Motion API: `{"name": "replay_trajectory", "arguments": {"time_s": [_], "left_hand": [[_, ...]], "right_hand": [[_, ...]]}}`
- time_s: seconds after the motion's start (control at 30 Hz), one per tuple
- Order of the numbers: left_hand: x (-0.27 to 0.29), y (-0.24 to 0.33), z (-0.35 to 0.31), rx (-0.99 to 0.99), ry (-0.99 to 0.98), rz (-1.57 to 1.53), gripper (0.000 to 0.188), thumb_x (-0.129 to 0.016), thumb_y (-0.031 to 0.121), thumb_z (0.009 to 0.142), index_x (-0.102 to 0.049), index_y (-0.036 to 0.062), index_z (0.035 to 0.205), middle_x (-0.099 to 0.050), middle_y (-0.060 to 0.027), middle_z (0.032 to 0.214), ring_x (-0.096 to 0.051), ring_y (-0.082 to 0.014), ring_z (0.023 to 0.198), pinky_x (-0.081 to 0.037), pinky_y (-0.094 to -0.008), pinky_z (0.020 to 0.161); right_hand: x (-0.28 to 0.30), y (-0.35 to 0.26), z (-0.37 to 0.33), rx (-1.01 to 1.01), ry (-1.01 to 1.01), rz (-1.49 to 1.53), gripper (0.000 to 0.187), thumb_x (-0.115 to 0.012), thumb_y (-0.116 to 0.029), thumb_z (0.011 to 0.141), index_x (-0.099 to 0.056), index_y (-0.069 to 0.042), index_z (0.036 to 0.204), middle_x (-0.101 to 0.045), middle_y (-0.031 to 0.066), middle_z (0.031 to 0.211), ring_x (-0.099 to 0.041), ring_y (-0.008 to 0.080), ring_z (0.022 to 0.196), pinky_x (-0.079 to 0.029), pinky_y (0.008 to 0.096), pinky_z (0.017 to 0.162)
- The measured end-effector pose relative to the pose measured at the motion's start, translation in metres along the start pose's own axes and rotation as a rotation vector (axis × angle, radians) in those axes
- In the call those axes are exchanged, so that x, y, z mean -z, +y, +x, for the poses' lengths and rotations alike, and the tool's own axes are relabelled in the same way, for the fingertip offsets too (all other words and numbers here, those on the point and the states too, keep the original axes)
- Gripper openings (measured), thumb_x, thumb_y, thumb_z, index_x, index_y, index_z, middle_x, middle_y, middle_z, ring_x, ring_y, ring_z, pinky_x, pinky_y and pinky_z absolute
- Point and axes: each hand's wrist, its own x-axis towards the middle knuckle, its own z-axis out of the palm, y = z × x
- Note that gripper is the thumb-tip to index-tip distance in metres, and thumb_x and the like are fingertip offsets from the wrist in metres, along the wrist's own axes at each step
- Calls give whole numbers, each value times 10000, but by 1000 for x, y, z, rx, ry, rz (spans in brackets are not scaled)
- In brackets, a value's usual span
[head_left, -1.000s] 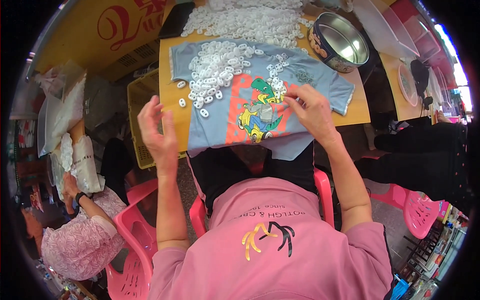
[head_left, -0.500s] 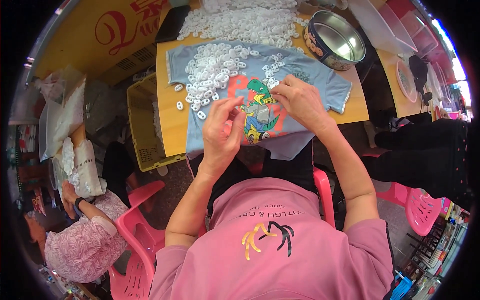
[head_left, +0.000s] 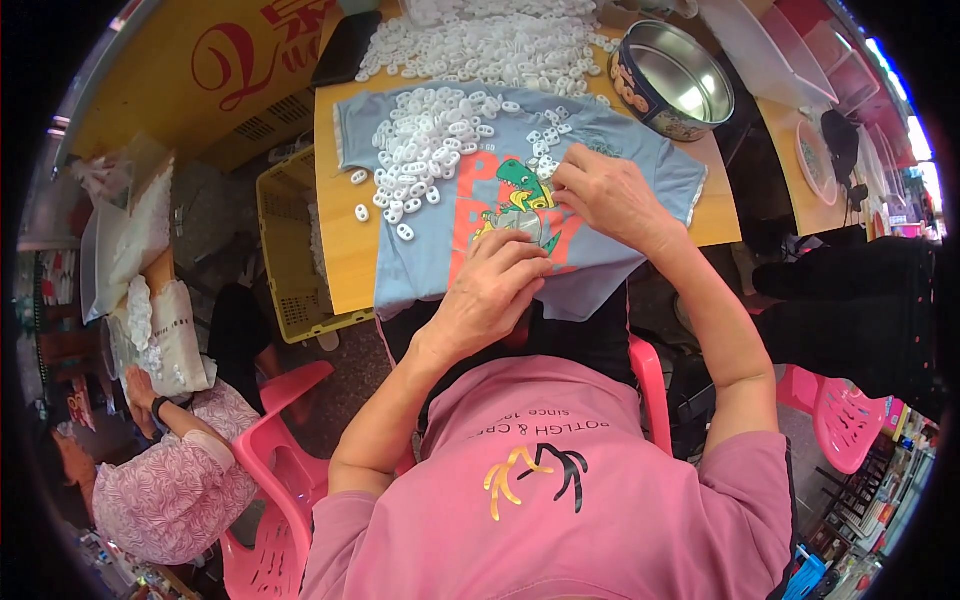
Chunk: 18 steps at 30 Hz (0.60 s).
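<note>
A blue-grey T-shirt with a cartoon dinosaur print lies spread over the table's near edge. My left hand rests palm down over the print's lower part, fingers bent and close together; whatever lies under them is hidden. My right hand is closed in a pinch at the print's upper right, its fingertips beside a small cluster of white plastic pieces. What that pinch holds cannot be made out. A larger heap of white oval two-holed pieces covers the shirt's left side.
Behind the shirt spreads a big pile of the white pieces, with a black phone beside it. A round metal tin stands at the back right. Left of the table are a yellow crate, a pink chair and another person.
My left hand has come down and to the right onto the print, its fingers drawn together. My right hand has shifted slightly right, staying near the small cluster.
</note>
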Motion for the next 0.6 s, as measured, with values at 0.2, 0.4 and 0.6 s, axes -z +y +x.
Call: {"name": "replay_trajectory", "arguments": {"time_s": [0.2,0.4,0.6], "left_hand": [[-3,3,8,282,172,-254,244,-636,-24,828,-625,13,1069,-626,-121,976,-614,-292,912,-504,-362,780],[-8,3,28,192,417,-153,325,-628,-72,832,-595,20,1142,-625,-121,1013,-639,-248,837,-518,-338,728],[-15,-3,25,153,409,-95,333,-635,-44,841,-595,50,1157,-612,-135,1057,-623,-252,952,-515,-362,763]], "right_hand": [[-7,-10,-13,-397,12,646,160,-677,-153,891,-616,-10,928,-651,37,851,-609,133,649,-483,282,570],[-9,-36,-19,-740,115,1462,162,-663,-168,919,-633,-18,973,-655,25,852,-562,43,613,-503,210,569],[-9,-47,-25,-774,115,1634,180,-673,-194,913,-638,-33,988,-658,17,872,-566,43,629,-510,206,566]]}}
